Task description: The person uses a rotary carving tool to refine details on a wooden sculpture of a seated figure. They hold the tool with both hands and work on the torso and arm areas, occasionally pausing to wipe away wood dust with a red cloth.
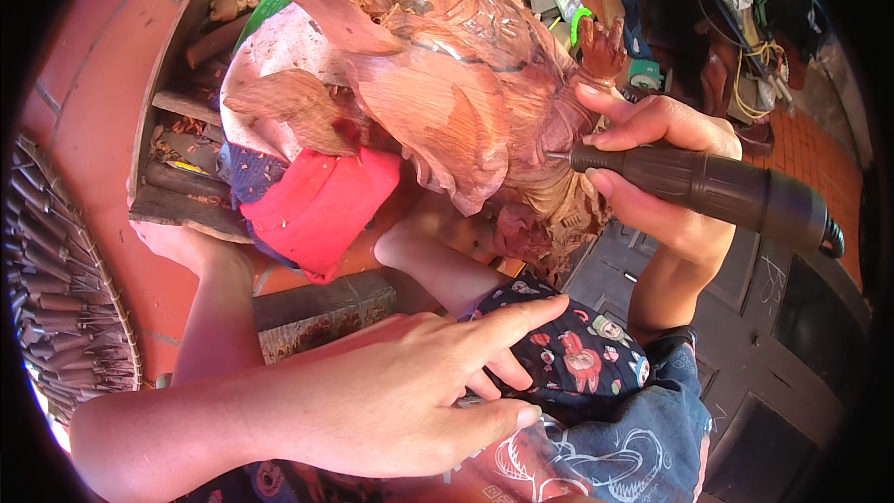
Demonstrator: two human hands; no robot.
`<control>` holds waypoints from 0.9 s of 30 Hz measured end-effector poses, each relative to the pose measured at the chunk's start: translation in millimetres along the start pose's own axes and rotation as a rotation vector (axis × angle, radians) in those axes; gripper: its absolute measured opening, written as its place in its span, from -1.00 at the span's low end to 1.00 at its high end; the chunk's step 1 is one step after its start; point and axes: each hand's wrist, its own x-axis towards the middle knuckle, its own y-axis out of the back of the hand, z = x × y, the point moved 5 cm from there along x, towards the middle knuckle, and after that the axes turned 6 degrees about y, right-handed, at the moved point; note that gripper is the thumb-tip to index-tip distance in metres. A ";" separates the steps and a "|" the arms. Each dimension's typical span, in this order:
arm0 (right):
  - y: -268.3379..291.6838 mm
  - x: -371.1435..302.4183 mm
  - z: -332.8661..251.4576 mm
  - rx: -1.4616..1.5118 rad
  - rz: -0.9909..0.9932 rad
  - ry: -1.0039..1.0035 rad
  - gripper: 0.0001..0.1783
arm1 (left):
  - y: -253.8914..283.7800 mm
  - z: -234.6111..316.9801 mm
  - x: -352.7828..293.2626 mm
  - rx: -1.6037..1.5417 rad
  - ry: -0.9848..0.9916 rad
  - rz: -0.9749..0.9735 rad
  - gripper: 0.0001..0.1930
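Observation:
A brown rotary carving handpiece (726,191) lies in my right hand (712,140), gripped between thumb and fingers. Its thin metal bit meets the carved wooden figure (438,84), at the folds on its right side. The reddish-brown figure has smooth drapery, finely cut grooves and a small raised wooden hand. My left hand (410,391) hovers over my lap, holding nothing, with the index finger stretched out and the thumb apart. A red cloth (321,210) is bunched under the figure's left side, beside a pale, shaving-dusted cloth (270,61).
On the left stands a wooden tray (149,144) with wood pieces and shavings. A round basket (121,317) packed with wooden-handled tools sits farther left. Cables (745,74) hang at the upper right; a dark panelled door (708,317) lies at the lower right. My bare legs flank the work.

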 end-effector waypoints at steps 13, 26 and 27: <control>1.6 2.0 -0.3 -0.042 0.028 0.078 -0.82 | 1.3 -0.2 -1.5 -0.006 -0.020 0.014 -0.24; -4.2 0.1 -7.4 -0.059 0.143 -0.130 -0.77 | 0.6 1.3 -3.3 -0.031 -0.030 0.008 -0.25; -5.0 0.8 -7.8 -0.072 0.137 -0.117 -0.77 | 0.9 1.1 -3.2 -0.038 -0.035 0.013 -0.25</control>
